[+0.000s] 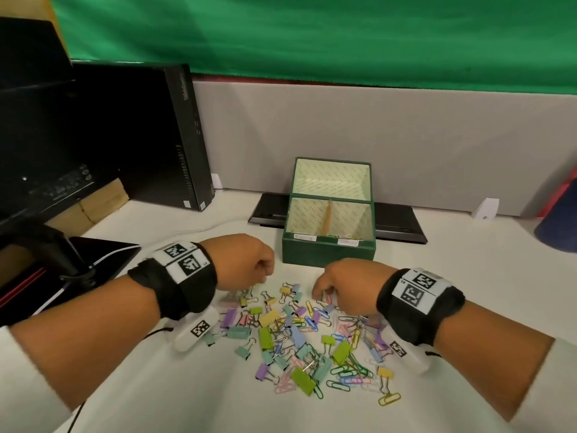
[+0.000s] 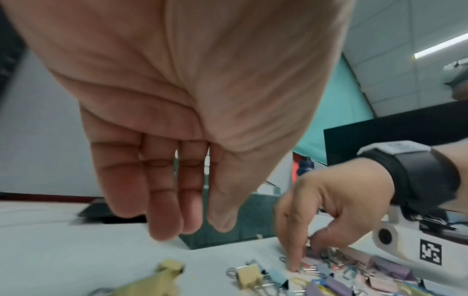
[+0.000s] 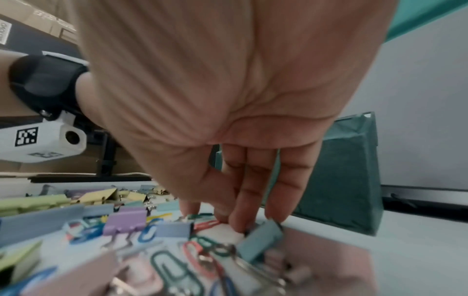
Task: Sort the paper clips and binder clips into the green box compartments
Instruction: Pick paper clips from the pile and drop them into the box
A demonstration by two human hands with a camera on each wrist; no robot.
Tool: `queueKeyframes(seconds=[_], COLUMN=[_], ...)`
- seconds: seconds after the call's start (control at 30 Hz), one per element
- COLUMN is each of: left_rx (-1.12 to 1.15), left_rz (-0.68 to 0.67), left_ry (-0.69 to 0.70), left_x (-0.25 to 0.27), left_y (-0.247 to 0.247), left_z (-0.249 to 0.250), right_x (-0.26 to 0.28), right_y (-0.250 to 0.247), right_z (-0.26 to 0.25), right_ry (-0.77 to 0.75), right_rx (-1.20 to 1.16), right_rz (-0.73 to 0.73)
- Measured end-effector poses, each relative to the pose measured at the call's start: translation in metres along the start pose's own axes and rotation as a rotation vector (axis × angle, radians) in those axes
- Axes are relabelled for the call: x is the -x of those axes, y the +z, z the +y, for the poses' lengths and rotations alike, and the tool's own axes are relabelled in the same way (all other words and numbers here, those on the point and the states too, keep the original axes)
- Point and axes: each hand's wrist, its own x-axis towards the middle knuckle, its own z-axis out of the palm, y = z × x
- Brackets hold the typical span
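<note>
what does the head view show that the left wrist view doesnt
Only the head view: the green box interior with its divider, a few clips in the right compartment, and the whole clip pile on the table.

Only the left wrist view: the left hand palm side, fingers straight and holding nothing.

Both: the right hand with its fingers down in the far edge of the pile.

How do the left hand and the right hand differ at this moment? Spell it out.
The left hand hangs over the far left edge of the pile of clips. The right hand is at its far right side. The left hand's fingers point straight down and hold nothing. The right hand's fingertips are down among the clips, and whether they pinch one cannot be told. Both hands wear black wrist straps.
</note>
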Motion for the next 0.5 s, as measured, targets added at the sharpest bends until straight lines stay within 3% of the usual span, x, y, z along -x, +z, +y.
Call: queueKeyframes(seconds=[0.17, 0.5], left_rx=[0.008, 0.094], left_rz=[-0.016, 0.023], left_ry=[-0.177, -0.154], left_x=[0.04, 0.042], left_y=[0.021, 0.051], left_z=[-0.043, -0.035], right_x=[0.001, -0.01], right_y=[0.0, 0.003], right_z=[0.002, -0.003], right_ry=[0.006, 0.079], right_rx=[0.049, 0.099], right_rz=[0.068, 0.004])
